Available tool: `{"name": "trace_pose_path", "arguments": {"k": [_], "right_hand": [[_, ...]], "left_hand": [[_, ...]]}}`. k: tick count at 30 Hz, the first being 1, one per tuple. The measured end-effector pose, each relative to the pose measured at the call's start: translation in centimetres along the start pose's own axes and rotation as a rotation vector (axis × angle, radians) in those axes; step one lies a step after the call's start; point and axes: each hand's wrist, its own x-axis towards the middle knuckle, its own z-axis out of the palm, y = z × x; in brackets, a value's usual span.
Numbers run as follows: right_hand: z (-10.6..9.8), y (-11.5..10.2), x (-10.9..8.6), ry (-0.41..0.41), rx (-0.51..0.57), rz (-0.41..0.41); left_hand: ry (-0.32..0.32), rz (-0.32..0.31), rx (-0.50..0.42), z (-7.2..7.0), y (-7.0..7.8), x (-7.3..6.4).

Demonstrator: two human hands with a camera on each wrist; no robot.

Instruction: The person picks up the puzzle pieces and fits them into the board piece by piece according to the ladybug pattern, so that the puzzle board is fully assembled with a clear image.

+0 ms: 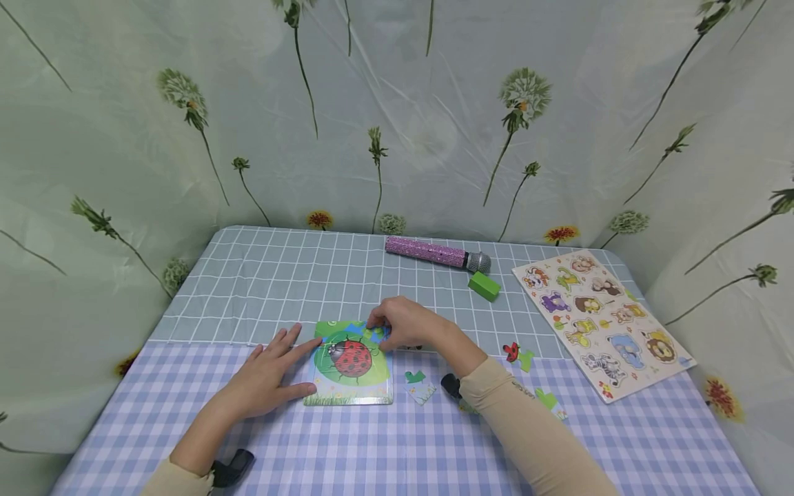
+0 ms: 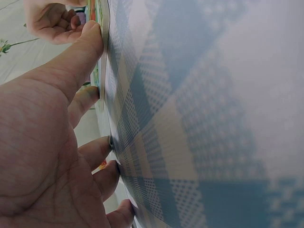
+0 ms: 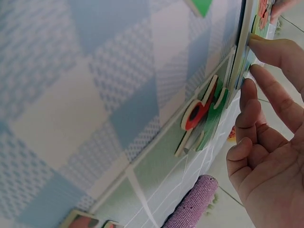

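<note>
A square ladybug jigsaw puzzle [image 1: 352, 358] lies on the checked cloth, its pieces mostly forming the picture. My left hand [image 1: 268, 380] rests with fingers spread, thumb and index finger touching the puzzle's left edge; the other fingertips touch the cloth. At the upper right corner my right hand [image 1: 409, 324] pinches a blue-green puzzle piece [image 1: 375, 333] between thumb and index finger, against the puzzle's surface. In the right wrist view the remaining fingers curl loosely. Just beyond the right edge lie loose puzzle pieces, one pale with green [image 1: 422, 390] and a red and green one [image 3: 202, 114].
More loose pieces, a ladybug-and-green one [image 1: 526, 360] and a green one [image 1: 547, 398], lie by the right forearm. A glittery pink microphone [image 1: 428, 251] and a green block [image 1: 484, 286] sit at the back. An animal puzzle board [image 1: 604, 324] lies at the right.
</note>
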Motion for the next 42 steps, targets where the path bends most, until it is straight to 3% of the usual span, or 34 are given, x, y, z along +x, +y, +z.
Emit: {"name": "trace_pose_path", "arguments": {"k": [13,20,30,42], "right_hand": [[-0.2,0.2,-0.2,-0.013,0.020,0.011],[-1.5,0.3,-1.0,0.007,0.021,-0.018],[-3.1,1.9,-3.3,0.008,0.030,0.092],[-2.6,2.7,-4.8,-0.024,0.058,0.146]], "left_hand": [[-0.007,0.001,0.002,0.0,0.0,0.1],[-0.012,-0.004,-0.005,-0.1,0.0,0.1],[-0.014,-0.009,0.007,0.0,0.0,0.1],[-0.024,-0.014,-0.018,0.1,-0.3,0.2]]}}
